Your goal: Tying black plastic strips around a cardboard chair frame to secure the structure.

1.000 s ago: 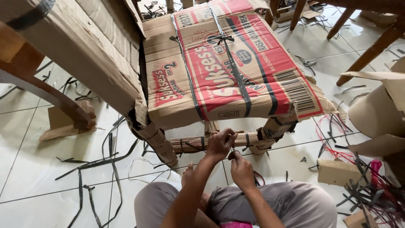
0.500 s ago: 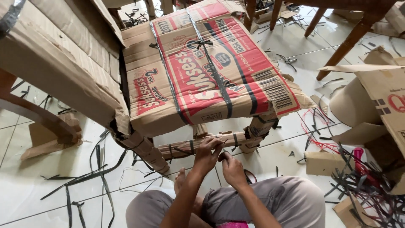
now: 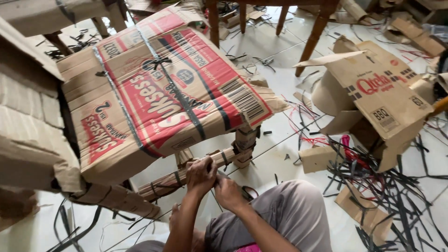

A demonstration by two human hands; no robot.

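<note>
Brown corrugated cardboard was wrapped around a low rung (image 3: pixel 186 175) of a piece of furniture, and it was on this wrapped rung that both hands were set. The left hand (image 3: pixel 200 175) was closed over the rung from above, its fingers curled down around the cardboard beside a dark strap band. The right hand (image 3: pixel 228 192) was held just to the right of it, touching it, with the fingers drawn together on something thin at the rung; what was pinched could not be made out. Directly above the hands, the furniture's seat was covered by a red and white printed carton (image 3: pixel 158 98), bound crosswise with dark strapping knotted on top. A wrapped leg (image 3: pixel 245 144) was seen up and to the right of the right hand. Below the hands, the person's grey trousers (image 3: pixel 289 214) were visible. Well to the right, an opened brown carton (image 3: pixel 373 93) and a tangle of cut black strap pieces (image 3: pixel 396 186) were spread on the pale tiled floor (image 3: pixel 280 121).
</note>
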